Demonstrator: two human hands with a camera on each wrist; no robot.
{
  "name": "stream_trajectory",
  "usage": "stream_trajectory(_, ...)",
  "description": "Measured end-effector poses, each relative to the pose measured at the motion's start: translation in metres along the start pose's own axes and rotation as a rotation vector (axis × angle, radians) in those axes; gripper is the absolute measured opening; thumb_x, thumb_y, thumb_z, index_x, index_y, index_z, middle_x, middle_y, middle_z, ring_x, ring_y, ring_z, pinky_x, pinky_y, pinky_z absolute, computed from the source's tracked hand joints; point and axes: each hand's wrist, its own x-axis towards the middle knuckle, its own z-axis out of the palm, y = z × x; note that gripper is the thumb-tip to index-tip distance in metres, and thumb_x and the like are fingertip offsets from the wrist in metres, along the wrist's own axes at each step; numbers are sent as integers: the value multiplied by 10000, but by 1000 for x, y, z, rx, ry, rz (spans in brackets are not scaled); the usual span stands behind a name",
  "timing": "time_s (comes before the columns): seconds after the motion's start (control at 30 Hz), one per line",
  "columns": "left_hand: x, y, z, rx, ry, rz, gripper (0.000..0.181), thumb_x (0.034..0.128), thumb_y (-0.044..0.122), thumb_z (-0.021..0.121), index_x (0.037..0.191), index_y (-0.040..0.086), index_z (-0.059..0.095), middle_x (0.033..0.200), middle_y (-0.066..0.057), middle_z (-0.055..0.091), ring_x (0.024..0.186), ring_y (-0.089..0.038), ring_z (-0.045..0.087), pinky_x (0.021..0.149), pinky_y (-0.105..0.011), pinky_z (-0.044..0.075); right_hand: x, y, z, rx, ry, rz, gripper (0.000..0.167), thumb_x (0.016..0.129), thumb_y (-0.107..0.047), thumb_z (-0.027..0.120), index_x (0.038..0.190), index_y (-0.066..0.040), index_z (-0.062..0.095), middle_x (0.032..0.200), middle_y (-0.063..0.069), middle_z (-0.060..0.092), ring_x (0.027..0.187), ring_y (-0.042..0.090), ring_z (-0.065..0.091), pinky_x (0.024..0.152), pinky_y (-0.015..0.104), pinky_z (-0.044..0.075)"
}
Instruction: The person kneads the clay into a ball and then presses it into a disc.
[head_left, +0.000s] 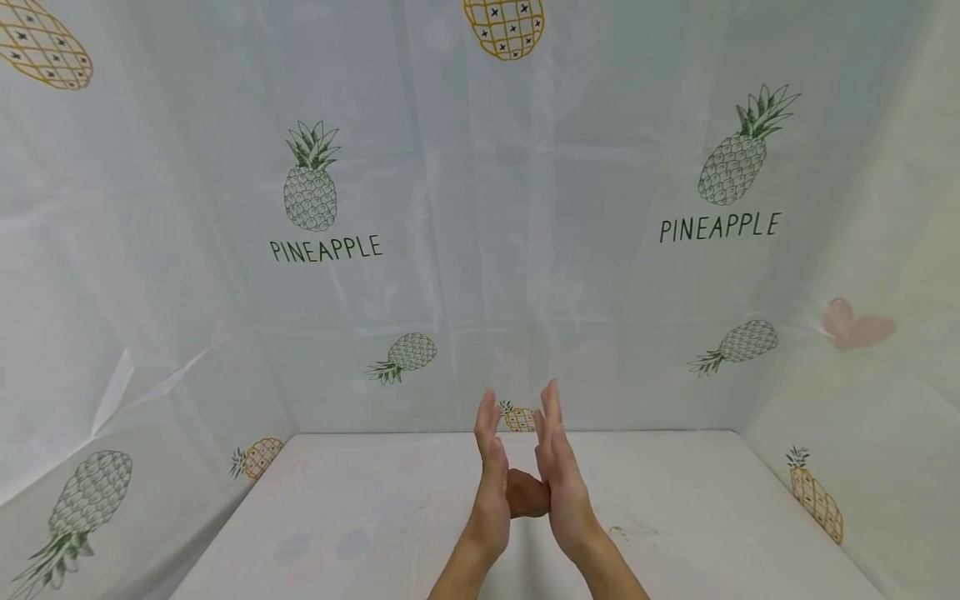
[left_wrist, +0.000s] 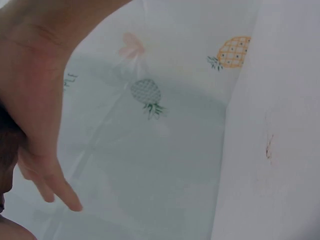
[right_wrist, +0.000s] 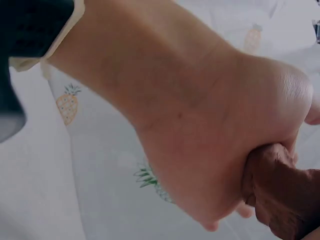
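A lump of brown clay [head_left: 527, 493] sits between the two palms, above the white table. The left hand [head_left: 492, 492] presses it from the left, its fingers straight and pointing up and away. From the other side the right hand [head_left: 564, 487] presses with its palm, fingers likewise extended. In the right wrist view the clay [right_wrist: 282, 192] looks thick and creased against the right palm [right_wrist: 200, 145]. Only a dark edge of the clay [left_wrist: 7, 155] shows in the left wrist view, beside the right hand [left_wrist: 35, 100].
The white tabletop [head_left: 360, 500] carries faint brown smears [head_left: 630, 532] to the right of the hands. Pale curtains [head_left: 487, 250] printed with pineapples stand at the back and on both sides.
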Motion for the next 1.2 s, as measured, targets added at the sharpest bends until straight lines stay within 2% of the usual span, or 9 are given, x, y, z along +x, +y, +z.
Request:
stream_trajectory(0.17, -2, -2, 8, -12, -34, 42, 559, 1129, 467, 10, 1658, 447, -169, 1053, -303, 717, 842, -6, 671, 1278, -479, 132, -5, -9, 1, -36, 1, -58, 573, 1126, -468, 27, 1678, -445, -122, 1742, -234, -143, 1644, 235, -86, 1254, 658, -145)
stream_trajectory(0.37, -6, 2, 17, 39, 13, 159, 588, 1140, 333, 85, 1698, 379, -95, 1763, 124, -85, 1624, -122, -102, 1258, -606, -100, -8, -14, 1, -20, -41, -137, 579, 1124, -414, -13, 1687, -390, -144, 1755, -184, -157, 1641, 292, -116, 1236, 688, -147)
stream_trajectory(0.53, -13, 15, 17, 61, -1, 216, 579, 1146, 334, 75, 1694, 384, -103, 1656, 97, 345, 1438, 8, 392, 1267, -306, 105, -9, -13, 6, 37, -118, -118, 562, 1121, -423, -30, 1670, -449, -149, 1747, -172, -198, 1631, 221, -153, 1222, 683, -178)
stream_trajectory(0.67, -17, 23, 12, 95, -7, 231, 581, 1144, 382, 72, 1688, 391, -130, 1683, 115, 296, 1407, -43, 406, 1245, -424, 189, -12, -9, 13, 81, -179, -3, 538, 1117, -498, -24, 1640, -545, -138, 1669, 49, 336, 1422, 133, 416, 886, 387, 530)
stream_trajectory(0.8, -15, 22, 9, 154, 20, 241, 588, 1141, 411, 84, 1691, 390, -122, 1755, 136, -160, 1621, -199, -78, 1224, -701, 9, -15, -8, 18, 42, -176, 95, 521, 1108, -545, -19, 1614, -617, -119, 1653, -56, 352, 1590, 198, 183, 812, 220, 447)
stream_trajectory(0.9, -10, 18, 5, 165, 48, 229, 589, 1141, 443, 94, 1692, 405, -111, 1755, 151, -167, 1605, -202, -188, 1188, -753, -95, -15, -10, 22, 25, -164, 101, 530, 1112, -531, -15, 1627, -596, -122, 1709, -266, -196, 1626, 294, -183, 1196, 428, 308)
stream_trajectory(1.03, -5, 9, 1, 176, 95, 191, 593, 1138, 486, 97, 1695, 412, -95, 1753, 166, -165, 1586, -239, -214, 1165, -776, -107, -17, -14, 26, 51, -148, 61, 543, 1133, -478, 26, 1658, -538, -96, 1778, -47, 25, 1625, 346, -174, 1249, 715, 39)
stream_trajectory(1.1, -6, 6, 0, 161, 93, 165, 585, 1138, 493, 89, 1686, 434, -107, 1740, 172, -164, 1574, -210, -154, 1173, -759, -95, -20, -17, 28, 52, -135, 33, 548, 1138, -451, 37, 1671, -516, -71, 1700, 111, 287, 1633, 320, -151, 1215, 747, -76)
stream_trajectory(1.2, -9, 3, 1, 107, 19, 166, 574, 1141, 471, 50, 1667, 434, -174, 1467, 4, 578, 1292, -143, 503, 1211, -599, 167, -23, -21, 28, 33, -113, -25, 564, 1131, -429, 28, 1687, -474, -53, 1671, 127, 338, 1640, 315, -114, 1200, 737, -100)
